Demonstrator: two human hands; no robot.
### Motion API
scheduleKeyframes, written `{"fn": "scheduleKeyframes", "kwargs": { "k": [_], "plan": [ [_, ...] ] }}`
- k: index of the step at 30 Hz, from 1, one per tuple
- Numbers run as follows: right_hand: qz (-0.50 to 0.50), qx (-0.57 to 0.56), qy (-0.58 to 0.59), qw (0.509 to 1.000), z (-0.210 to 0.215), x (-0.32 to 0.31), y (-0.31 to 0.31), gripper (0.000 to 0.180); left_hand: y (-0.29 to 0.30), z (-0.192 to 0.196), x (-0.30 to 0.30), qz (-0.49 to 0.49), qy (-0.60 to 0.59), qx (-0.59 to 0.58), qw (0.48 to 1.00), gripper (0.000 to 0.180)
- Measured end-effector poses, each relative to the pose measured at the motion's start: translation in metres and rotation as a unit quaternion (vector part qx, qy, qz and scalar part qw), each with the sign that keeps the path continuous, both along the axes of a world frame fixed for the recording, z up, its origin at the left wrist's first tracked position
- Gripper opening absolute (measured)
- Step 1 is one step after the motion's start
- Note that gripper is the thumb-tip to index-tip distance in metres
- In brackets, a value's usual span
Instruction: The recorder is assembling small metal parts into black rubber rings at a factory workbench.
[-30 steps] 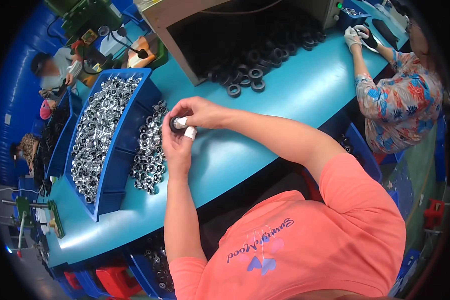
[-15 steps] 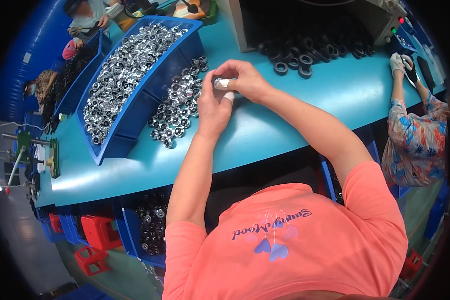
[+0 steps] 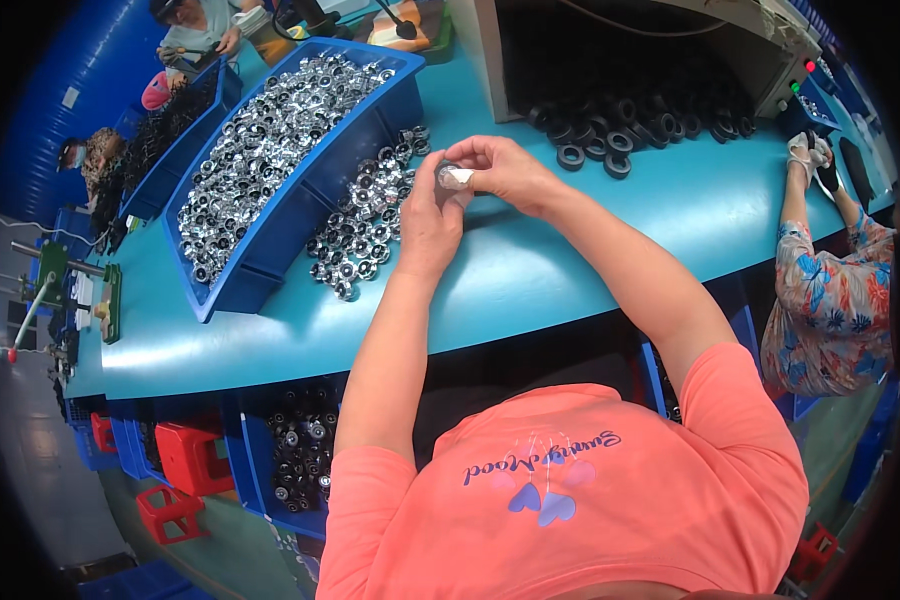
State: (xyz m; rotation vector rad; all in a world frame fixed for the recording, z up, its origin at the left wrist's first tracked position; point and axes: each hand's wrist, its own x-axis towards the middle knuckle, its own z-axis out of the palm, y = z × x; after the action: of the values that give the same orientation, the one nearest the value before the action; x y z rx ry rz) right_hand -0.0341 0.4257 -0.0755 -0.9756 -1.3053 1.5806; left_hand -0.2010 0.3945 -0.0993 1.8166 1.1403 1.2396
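Observation:
Both my hands are closed together around one small round part [image 3: 443,171], dark at the rim with a shiny patch; my fingers hide most of it. My left hand [image 3: 429,228] grips it from the left, just beside a loose pile of silver wheel hubs [image 3: 375,205] on the table. Curled over it from the right is my right hand [image 3: 511,175], its thumb wrapped in white tape. A long blue bin [image 3: 288,222], heaped with more silver hubs [image 3: 270,140], stands left of my hands. Black rubber rings [image 3: 618,150] lie in a heap beyond them to the right.
The teal tabletop [image 3: 570,265] runs under my forearms. A beige machine housing [image 3: 488,60] stands over the rings. At the right, a gloved co-worker [image 3: 820,270] sits; other people work at the far left. Red stools [image 3: 192,458] and a blue crate [image 3: 255,465] sit below the table.
The whole view has shifted slightly, so the table and bins appear a little lower. My hands stay closed on the part, with the fingers slightly rearranged around it.

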Motion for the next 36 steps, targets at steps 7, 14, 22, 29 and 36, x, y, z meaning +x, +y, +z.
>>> {"fn": "scheduleKeyframes", "kwargs": {
  "k": [7,14,22,29,36],
  "plan": [
    [0.026,-0.054,0.000,0.998,-0.001,0.006,0.002,0.048,-0.001,0.000,0.002,0.020,0.028,0.038,0.999,0.050],
    [0.033,-0.054,0.014,0.998,-0.008,0.002,0.002,0.044,0.000,-0.002,-0.001,0.045,0.062,0.056,0.995,0.051],
    [-0.005,-0.059,0.019,0.998,-0.015,-0.006,0.000,0.033,-0.002,-0.003,-0.001,0.068,0.089,0.061,0.992,0.046],
    [0.022,-0.061,0.030,0.997,-0.020,-0.002,0.005,0.034,-0.003,0.004,0.001,0.057,0.042,0.042,0.997,0.048],
    [0.037,-0.056,0.075,0.995,0.001,0.001,0.000,0.045,0.004,-0.001,0.002,0.020,-0.103,-0.021,0.994,0.047]
  ]
}}
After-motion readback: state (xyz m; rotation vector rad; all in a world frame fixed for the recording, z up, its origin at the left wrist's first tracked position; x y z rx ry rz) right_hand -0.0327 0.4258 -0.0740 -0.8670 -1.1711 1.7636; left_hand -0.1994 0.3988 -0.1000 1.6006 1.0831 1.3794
